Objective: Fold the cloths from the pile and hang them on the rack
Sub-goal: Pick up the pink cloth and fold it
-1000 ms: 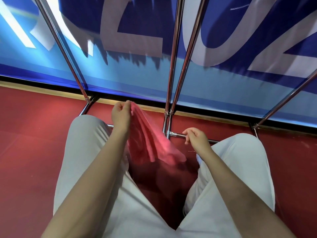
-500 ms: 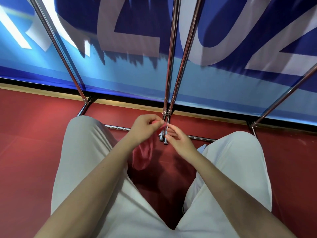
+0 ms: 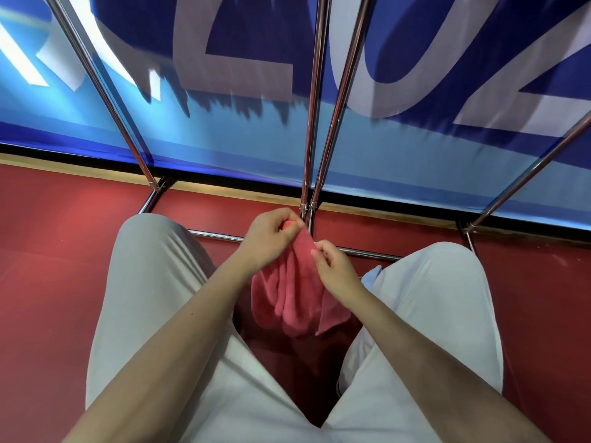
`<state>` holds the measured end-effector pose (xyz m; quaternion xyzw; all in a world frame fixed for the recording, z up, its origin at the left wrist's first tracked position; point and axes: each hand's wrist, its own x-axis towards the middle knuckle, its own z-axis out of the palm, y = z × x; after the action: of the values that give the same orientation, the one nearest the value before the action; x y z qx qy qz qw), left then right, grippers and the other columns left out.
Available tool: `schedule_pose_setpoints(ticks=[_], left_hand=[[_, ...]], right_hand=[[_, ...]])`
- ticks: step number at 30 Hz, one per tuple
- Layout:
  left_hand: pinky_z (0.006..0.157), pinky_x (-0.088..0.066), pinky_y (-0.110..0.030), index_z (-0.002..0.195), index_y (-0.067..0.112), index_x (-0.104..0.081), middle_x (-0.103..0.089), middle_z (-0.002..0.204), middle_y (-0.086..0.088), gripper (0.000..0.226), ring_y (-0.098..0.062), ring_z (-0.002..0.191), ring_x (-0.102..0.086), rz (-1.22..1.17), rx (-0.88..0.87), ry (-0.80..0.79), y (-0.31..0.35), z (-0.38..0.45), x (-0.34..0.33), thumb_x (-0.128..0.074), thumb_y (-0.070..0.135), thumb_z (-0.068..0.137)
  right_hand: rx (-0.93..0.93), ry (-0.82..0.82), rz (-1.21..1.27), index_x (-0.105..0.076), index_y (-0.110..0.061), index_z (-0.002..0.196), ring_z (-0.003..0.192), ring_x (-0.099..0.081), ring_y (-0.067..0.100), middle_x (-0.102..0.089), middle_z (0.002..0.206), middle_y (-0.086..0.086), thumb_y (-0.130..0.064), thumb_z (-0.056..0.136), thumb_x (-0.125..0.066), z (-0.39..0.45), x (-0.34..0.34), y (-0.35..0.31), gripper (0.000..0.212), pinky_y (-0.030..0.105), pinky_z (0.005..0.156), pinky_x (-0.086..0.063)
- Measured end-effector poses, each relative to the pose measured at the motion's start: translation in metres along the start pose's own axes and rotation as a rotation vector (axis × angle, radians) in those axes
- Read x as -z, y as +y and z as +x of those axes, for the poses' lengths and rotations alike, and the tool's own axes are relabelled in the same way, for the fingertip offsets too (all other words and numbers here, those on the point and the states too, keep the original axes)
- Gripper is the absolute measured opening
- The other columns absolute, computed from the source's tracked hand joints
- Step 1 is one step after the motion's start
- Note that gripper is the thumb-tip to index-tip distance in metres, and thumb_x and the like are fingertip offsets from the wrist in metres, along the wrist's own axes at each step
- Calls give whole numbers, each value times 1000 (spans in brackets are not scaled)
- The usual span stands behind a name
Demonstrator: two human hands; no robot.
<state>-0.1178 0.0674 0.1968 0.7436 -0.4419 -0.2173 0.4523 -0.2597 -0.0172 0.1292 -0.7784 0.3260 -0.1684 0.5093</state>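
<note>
A pink-red cloth (image 3: 289, 298) hangs bunched in folds between my knees. My left hand (image 3: 271, 238) grips its top corner, fingers curled round the fabric. Just to the right and a little lower, my right hand (image 3: 335, 266) pinches the cloth's upper edge. Straight ahead stands the chrome rack (image 3: 315, 123), its upright tubes rising past the hands and its low crossbar (image 3: 220, 235) running behind them. A bit of light blue cloth (image 3: 372, 276) peeks out beside my right thigh.
My legs in pale grey trousers (image 3: 153, 298) fill the lower view over a red floor (image 3: 51, 266). A blue banner with large pale letters (image 3: 224, 59) stands behind the rack. More slanted rack tubes (image 3: 527, 177) run at the left and right.
The hands came together over the cloth's top, then the right hand slid slightly down and right along the edge. The cloth now hangs lower and more spread.
</note>
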Motion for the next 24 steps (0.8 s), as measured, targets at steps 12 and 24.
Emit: schedule_pose_setpoints(ticks=[12, 24], left_hand=[[71, -43, -30, 83, 16, -64, -59, 73, 2, 13, -14, 74, -54, -124, 250, 589, -29, 17, 62, -58, 23, 92], [45, -31, -18, 60, 19, -45, -44, 45, 12, 35, -2, 42, -37, -538, 376, 774, -39, 15, 79, -51, 16, 95]], right_hand=[[-132, -245, -268, -45, -26, 71, 70, -49, 14, -51, 71, -9, -16, 101, -40, 0, 13, 13, 32, 29, 65, -36], [-227, -72, -245, -58, -9, 74, 70, -54, 23, -57, 71, 8, -14, 100, -44, -3, 27, 18, 30, 34, 65, -38]])
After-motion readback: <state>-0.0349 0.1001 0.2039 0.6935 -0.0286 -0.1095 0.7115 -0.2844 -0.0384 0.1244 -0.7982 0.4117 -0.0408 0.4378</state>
